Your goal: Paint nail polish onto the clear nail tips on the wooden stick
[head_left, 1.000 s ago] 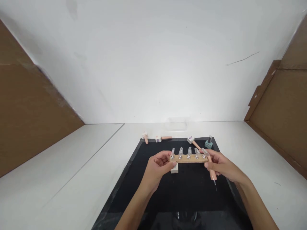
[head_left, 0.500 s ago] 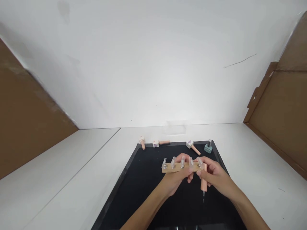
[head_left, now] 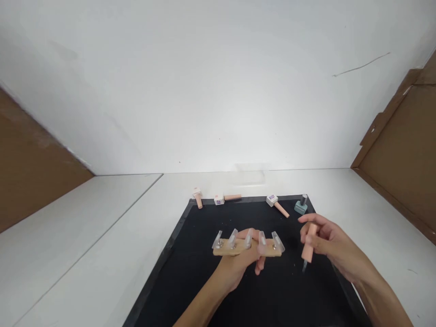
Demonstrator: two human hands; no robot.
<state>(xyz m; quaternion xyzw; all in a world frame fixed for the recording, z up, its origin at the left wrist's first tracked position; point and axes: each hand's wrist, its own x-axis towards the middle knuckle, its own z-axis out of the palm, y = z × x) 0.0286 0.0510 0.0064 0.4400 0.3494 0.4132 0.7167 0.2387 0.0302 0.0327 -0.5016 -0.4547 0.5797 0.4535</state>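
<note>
Beyond the left hand, to its left, a first white bottle (head_left: 197, 192) with a pink cap lies at the edge of the black mat (head_left: 272, 295). A second white bottle (head_left: 219, 199) lies on its side, straight beyond that hand. The left hand (head_left: 236, 265) is clamped on a wooden bar (head_left: 240, 245), thumb in front and fingers behind, apparently so its five clear tips (head_left: 249, 239) stand free. Beyond and between the hands, a third white bottle (head_left: 271, 200) lies tilted. Just beyond the right hand stands a teal bottle (head_left: 301, 207) (grey cap on). The right hand (head_left: 322, 238), apart from the left, pinches a pink brush cap (head_left: 308, 250), brush (head_left: 304, 266) downward, presumably to keep it off skin and bar. Whether the brush is wet cannot be determined.
</note>
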